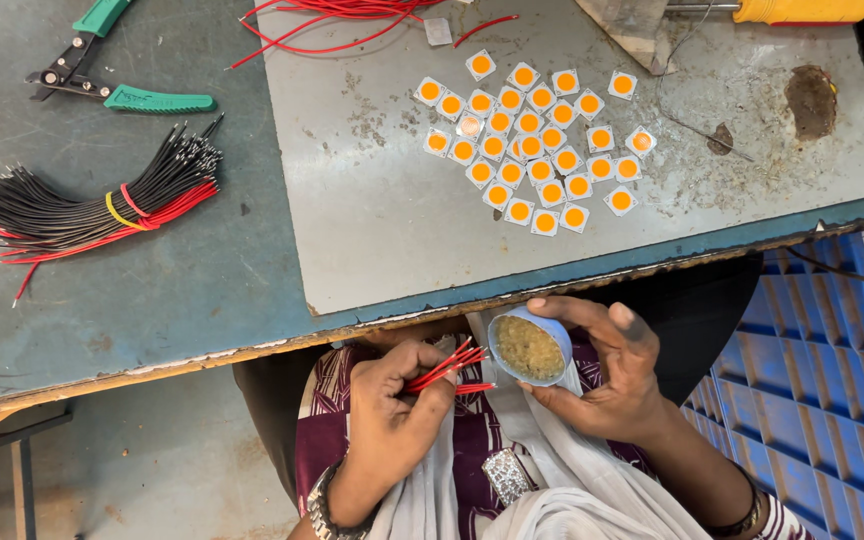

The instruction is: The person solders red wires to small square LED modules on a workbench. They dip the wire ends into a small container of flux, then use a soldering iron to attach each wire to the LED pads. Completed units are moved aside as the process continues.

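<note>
My left hand [392, 410] is closed around a small bunch of short red wires [444, 367], their ends pointing right toward a small round blue tin [529, 346]. My right hand [612, 365] holds that tin tilted toward the wires; it is filled with a yellowish-brown paste. Both hands are in my lap, just below the front edge of the workbench [202, 290]. On the grey metal sheet [372, 220] above lie several small white square chips with orange round centres [527, 140], spread in a loose cluster.
A banded bundle of black and red wires [92, 205] lies at the left, green-handled wire cutters [102, 80] behind it. More loose red wire [332, 20] lies at the top. A yellow-handled tool [802, 10] rests at top right. A blue plastic crate [812, 380] stands at right.
</note>
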The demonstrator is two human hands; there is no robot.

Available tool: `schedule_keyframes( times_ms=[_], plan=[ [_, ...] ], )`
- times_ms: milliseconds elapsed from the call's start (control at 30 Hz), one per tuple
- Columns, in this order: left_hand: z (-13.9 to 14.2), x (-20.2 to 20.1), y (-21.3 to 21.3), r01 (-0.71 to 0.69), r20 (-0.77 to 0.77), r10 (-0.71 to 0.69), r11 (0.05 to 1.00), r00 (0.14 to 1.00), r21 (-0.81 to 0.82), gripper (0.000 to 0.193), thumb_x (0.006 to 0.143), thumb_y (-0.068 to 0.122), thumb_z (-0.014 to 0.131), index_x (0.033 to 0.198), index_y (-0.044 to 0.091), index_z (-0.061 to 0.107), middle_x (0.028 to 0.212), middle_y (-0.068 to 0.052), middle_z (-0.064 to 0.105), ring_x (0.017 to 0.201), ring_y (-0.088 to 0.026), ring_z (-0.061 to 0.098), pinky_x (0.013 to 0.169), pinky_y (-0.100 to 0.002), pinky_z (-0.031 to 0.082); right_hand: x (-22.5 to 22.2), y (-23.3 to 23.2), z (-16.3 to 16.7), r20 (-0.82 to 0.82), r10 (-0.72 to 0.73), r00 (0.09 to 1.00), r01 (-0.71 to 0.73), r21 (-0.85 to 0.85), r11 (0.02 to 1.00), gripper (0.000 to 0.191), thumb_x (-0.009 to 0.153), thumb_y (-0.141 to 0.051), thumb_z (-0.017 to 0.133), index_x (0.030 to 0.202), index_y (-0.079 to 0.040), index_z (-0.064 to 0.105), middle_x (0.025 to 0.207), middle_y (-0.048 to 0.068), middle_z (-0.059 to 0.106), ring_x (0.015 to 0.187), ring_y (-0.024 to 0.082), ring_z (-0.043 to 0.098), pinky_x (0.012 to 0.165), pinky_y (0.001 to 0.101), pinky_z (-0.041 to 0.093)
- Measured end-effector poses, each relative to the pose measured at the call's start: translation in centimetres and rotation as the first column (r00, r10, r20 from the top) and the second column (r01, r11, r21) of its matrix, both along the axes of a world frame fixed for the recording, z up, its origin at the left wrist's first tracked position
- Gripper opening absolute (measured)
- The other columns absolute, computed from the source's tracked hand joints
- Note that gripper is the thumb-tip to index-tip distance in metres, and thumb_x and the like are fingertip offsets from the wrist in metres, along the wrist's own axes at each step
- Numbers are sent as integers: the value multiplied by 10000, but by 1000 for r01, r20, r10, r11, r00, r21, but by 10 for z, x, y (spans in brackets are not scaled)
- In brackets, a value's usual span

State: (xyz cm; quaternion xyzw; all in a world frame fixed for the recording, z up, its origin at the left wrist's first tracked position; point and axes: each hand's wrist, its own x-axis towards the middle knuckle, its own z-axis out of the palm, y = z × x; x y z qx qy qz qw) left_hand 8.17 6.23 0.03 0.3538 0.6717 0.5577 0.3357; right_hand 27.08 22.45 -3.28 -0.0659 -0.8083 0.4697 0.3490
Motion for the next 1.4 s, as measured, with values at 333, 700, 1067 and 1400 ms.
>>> schedule_keyframes(
  times_ms=[333,700,1067,1400],
  plan=[
    [3,-2,2,49,75,-49,999,996,-7,21,839,17,650,824,4,645,524,7,594,474,-7,474,464,-213,347,-2,-4,0,-5,36,999,-36,11,999,1244,781,3,865,1621,-318,5,1375,264,567,1255,307,643,1024,429,584],
    [3,-2,1,109,113,-111,994,987,19,43,891,21,667,873,-18,666,610,-11,645,565,-20,547,531,-205,422,-3,-4,-3,-30,37,999,-37,-11,999,1229,803,22,849,1626,-319,2,1385,265,554,1242,303,649,1013,416,604],
    [1,2,2,115,183,-109,993,977,-23,55,893,22,711,923,-24,712,686,-4,697,624,-18,572,574,-197,467,-3,-3,2,-29,26,999,-25,21,999,1253,781,8,865,1626,-322,1,1369,258,568,1210,299,664,977,404,602],
    [-6,-3,0,84,203,-74,996,976,-41,69,847,6,675,796,4,628,588,14,631,542,-1,487,503,-208,367,-4,-4,3,-32,46,998,-45,31,999,1251,782,18,864,1623,-318,2,1375,264,562,1193,292,669,957,392,608]
  ],
)
